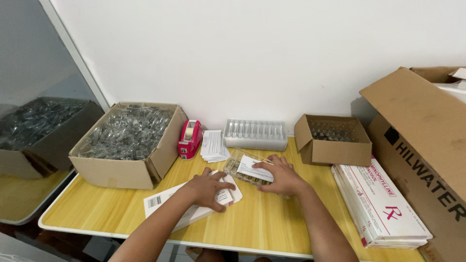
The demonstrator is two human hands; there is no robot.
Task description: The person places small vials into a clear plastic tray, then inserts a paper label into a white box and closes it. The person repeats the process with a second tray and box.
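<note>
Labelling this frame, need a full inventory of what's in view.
large open carton of clear ampoules: 1, brown, table left
tape dispenser: 1, pink, beside that carton
leaflet stack: 1, white, centre back
empty blister trays: stack, clear, against wall
small open carton: 1, brown, right back
flat boxes: stack, white-pink, right edge
big carton: 1, brown, far right
table: 1, yellow
flat white carton: 1, under left hand
filled tray with leaflet: 1, under right hand

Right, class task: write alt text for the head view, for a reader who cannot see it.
A person's left hand presses a flat white carton on a yellow table, while the right hand holds a paper leaflet on a clear tray of ampoules. Cardboard boxes, a red tape dispenser and stacked white cartons surround them.
</note>
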